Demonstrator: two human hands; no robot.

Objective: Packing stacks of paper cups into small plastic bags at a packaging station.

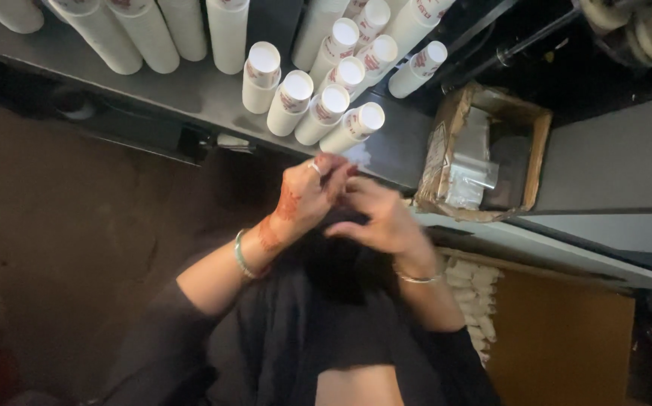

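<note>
Head view, hands (345, 203) raised together, fingertips meeting, below paper cups (318, 98)

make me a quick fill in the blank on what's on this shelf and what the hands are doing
The white tubes stand on a grey ____.
The left hand wears a ____ on one finger.
Right of the tubes sits an open ____ box.
The right hand has a thin ____ at the wrist.

Missing words: shelf; ring; cardboard; bangle

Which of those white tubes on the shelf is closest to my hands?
The front white tube, at the right end of the front row, just above your left hand; the others stand farther back.
</note>
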